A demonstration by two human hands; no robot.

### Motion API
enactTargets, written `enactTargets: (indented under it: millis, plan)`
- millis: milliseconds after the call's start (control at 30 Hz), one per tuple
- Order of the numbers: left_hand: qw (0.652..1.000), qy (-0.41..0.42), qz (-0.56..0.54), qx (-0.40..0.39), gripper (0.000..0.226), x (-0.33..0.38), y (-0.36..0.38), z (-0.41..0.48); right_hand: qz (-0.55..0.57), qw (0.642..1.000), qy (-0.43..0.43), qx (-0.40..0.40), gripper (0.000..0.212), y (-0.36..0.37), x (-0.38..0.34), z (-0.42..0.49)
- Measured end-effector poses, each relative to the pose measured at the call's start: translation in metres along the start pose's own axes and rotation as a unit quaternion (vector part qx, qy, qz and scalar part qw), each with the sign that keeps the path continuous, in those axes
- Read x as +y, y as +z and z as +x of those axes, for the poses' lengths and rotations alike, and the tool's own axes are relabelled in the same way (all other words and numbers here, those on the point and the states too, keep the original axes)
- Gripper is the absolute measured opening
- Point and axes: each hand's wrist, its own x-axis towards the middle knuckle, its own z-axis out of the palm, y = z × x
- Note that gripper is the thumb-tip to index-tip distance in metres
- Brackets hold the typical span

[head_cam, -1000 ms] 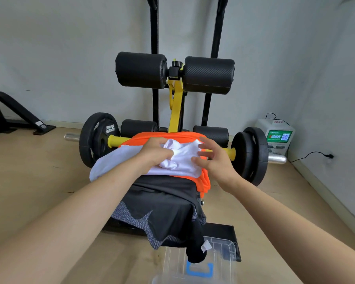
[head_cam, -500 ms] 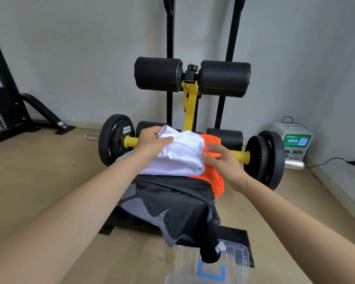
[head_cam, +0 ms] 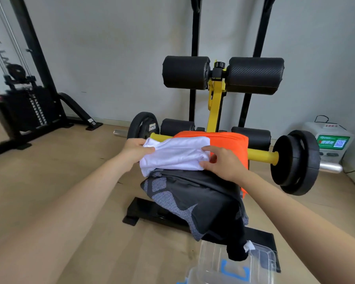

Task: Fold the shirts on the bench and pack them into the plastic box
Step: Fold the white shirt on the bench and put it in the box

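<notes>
On bench [head_cam: 146, 209], three shirts [head_cam: 178, 154] [head_cam: 228, 140] [head_cam: 203, 191], two hands [head_cam: 134, 150] [head_cam: 225, 161] gripping one

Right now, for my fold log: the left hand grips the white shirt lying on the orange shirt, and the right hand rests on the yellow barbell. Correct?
Not quite. The head view shows the right hand pinching the right edge of the white shirt, not resting on the yellow barbell. The left hand does grip the white shirt, which lies on the orange shirt.

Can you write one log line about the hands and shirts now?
white shirt: being folded | left hand: grips its left end | right hand: pinches its right end | orange shirt: underneath | black shirt: draped nearer
</notes>
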Motion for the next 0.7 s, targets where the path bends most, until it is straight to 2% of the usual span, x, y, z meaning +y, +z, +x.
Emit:
enactTargets:
  millis: [67, 133, 200, 300, 367, 467, 533, 633, 700]
  plan:
    - [0.999, -0.045, 0.026, -0.012, 0.013, -0.007, 0.001, -0.004, 0.032, 0.999, 0.007, -0.008, 0.04, 0.0, 0.0, 0.005]
    - [0.989, -0.133, 0.042, -0.041, 0.023, -0.01, 0.004, -0.009, 0.055, 0.998, 0.005, -0.015, 0.025, -0.003, 0.001, 0.008]
    - [0.979, -0.189, 0.019, -0.072, 0.028, -0.009, 0.006, -0.014, 0.062, 0.998, -0.011, -0.016, 0.022, -0.004, 0.002, 0.008]
    - [0.992, -0.116, 0.005, -0.039, 0.019, -0.006, 0.006, -0.012, 0.037, 0.999, -0.035, 0.004, 0.013, -0.005, 0.0, 0.006]
    - [0.998, -0.055, 0.007, 0.003, 0.017, 0.002, 0.007, -0.013, 0.037, 0.998, -0.033, 0.027, 0.013, -0.008, -0.002, 0.006]
    - [0.999, -0.005, -0.023, 0.04, 0.009, 0.023, 0.014, -0.015, 0.092, 0.993, -0.005, 0.072, 0.022, -0.019, -0.002, 0.004]
    - [0.998, 0.035, -0.046, 0.037, 0.009, 0.037, 0.023, -0.018, 0.147, 0.984, 0.023, 0.095, 0.034, -0.033, 0.001, 0.0]
    - [0.995, 0.074, -0.06, 0.011, 0.007, 0.051, 0.043, -0.025, 0.179, 0.975, 0.071, 0.114, 0.04, -0.058, 0.019, -0.005]
    - [0.996, 0.084, 0.01, -0.03, 0.007, 0.055, 0.053, -0.029, 0.203, 0.971, 0.111, 0.06, 0.034, -0.072, 0.036, -0.01]
